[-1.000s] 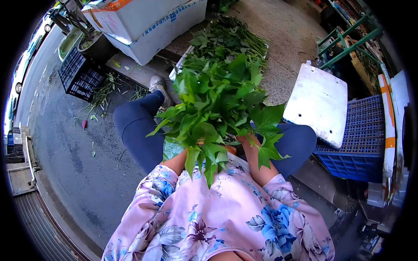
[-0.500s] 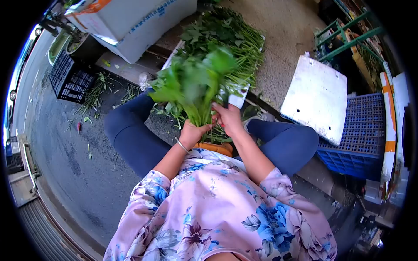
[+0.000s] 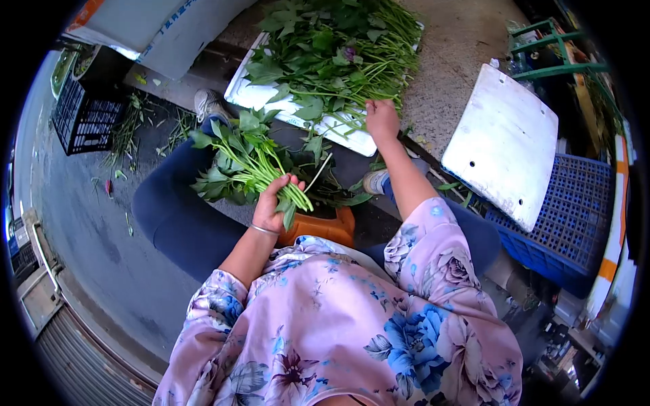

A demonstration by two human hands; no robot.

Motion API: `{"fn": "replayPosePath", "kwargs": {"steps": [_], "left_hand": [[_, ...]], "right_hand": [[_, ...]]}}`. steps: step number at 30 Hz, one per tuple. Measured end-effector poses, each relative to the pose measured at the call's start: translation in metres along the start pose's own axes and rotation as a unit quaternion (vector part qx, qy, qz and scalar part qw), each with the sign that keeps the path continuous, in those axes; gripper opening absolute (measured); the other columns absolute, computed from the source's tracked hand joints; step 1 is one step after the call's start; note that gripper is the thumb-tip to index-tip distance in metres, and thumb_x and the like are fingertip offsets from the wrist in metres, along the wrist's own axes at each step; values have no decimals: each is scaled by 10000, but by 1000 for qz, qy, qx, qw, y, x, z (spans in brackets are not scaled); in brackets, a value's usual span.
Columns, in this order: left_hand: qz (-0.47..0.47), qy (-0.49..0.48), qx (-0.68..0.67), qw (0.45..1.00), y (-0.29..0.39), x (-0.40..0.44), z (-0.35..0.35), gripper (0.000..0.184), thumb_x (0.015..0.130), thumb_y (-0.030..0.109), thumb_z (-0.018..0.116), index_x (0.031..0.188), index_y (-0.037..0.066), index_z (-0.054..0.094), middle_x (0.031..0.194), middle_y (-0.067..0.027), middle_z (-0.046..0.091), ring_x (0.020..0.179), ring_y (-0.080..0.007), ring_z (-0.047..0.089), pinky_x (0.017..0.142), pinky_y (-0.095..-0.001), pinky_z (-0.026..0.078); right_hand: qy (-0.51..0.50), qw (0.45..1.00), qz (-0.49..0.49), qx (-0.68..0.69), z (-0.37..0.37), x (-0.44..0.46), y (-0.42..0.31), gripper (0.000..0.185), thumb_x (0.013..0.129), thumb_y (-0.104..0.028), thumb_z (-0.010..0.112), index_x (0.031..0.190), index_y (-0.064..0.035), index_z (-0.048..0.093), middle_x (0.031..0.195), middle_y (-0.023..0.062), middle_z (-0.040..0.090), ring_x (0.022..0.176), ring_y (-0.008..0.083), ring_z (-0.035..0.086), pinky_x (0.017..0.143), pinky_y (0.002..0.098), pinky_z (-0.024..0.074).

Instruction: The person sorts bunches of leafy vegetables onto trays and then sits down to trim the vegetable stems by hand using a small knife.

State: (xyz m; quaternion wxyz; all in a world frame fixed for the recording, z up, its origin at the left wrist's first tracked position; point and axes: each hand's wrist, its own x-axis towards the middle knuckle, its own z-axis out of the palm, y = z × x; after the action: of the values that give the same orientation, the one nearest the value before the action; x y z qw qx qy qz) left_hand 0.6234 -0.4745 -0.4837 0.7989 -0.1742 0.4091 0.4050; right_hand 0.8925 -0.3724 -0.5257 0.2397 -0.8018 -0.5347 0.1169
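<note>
My left hand (image 3: 272,201), with a bracelet at its wrist, is closed around the stems of a bunch of leafy greens (image 3: 247,159). The leaves point away to the upper left, and the stem ends stick out past my thumb. My right hand (image 3: 383,123) reaches forward to the near right edge of a pile of leafy greens (image 3: 325,51). Its fingers are pinched together at the stems there; exactly how many they grip is hidden. The pile lies on a white foam board (image 3: 238,88).
An orange stool edge (image 3: 325,229) shows between my knees. To the right, a white foam lid (image 3: 504,145) rests on a blue crate (image 3: 562,223). A black crate (image 3: 84,115), a white foam box (image 3: 166,34) and scattered stems (image 3: 135,125) are at the left.
My hands have parted. The left hand has lowered the bunch to the left, while the right hand has left it and moved forward to the pile. The view has shifted slightly.
</note>
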Motion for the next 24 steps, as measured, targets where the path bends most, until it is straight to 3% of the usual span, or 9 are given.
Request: {"fn": "replayPosePath", "kwargs": {"steps": [3,5,8,12,14,18,20,22,24], "left_hand": [[21,14,-30,999,-6,9,-4,112,755,-11,556,854,22,516,769,-76,568,719,-177,578,743,-347,505],[-16,-60,44,997,-10,15,-9,138,788,34,530,922,3,526,754,-77,577,743,-224,582,728,-337,498],[11,4,55,998,-16,11,-5,135,789,27,523,918,-10,530,778,-68,573,707,-184,577,728,-327,504],[3,37,74,997,-18,12,-2,128,792,28,522,914,-10,536,794,-65,573,706,-168,577,722,-325,506],[-19,26,64,997,-21,11,-3,117,781,23,543,889,-22,538,781,-90,568,681,-179,577,685,-321,518],[-15,21,36,999,-24,13,2,114,780,34,557,882,-15,538,767,-87,568,675,-175,576,683,-327,522],[-13,12,26,1000,-23,12,-1,93,784,41,558,864,-4,539,760,-82,568,672,-176,576,666,-326,524],[-10,14,56,998,-19,9,-2,89,791,68,567,856,11,547,748,-69,579,673,-178,578,682,-316,515],[-19,21,54,998,-19,6,1,84,786,71,574,844,18,544,735,-80,575,662,-183,579,634,-325,524]], "right_hand": [[-63,995,10,-72,-2,0,9,171,770,-219,561,880,-102,621,912,128,539,804,293,552,682,393,454],[-108,983,18,-149,-5,3,15,182,765,-212,564,909,-109,605,932,120,532,802,285,562,685,380,461],[-142,963,-67,-221,-3,12,17,193,758,-216,562,919,-111,590,908,110,557,812,276,571,684,378,463],[-229,938,-66,-250,-2,10,15,220,749,-225,558,936,-110,573,878,109,587,804,280,578,693,380,461],[-189,974,3,-127,5,2,19,270,732,-239,562,972,-114,559,859,109,607,804,286,582,694,384,459],[-216,968,26,-123,-9,8,12,258,694,-252,603,894,-90,620,831,119,621,781,299,590,689,378,462],[-219,971,19,-94,-30,11,0,234,688,-226,634,845,-53,637,777,114,631,722,243,609,670,329,464],[-218,973,37,61,-50,12,-4,222,688,-212,640,856,-67,629,783,106,628,677,215,603,623,310,461],[-220,972,38,74,-84,7,-19,219,691,-185,643,854,-40,625,766,99,626,657,175,590,616,282,454]]}}
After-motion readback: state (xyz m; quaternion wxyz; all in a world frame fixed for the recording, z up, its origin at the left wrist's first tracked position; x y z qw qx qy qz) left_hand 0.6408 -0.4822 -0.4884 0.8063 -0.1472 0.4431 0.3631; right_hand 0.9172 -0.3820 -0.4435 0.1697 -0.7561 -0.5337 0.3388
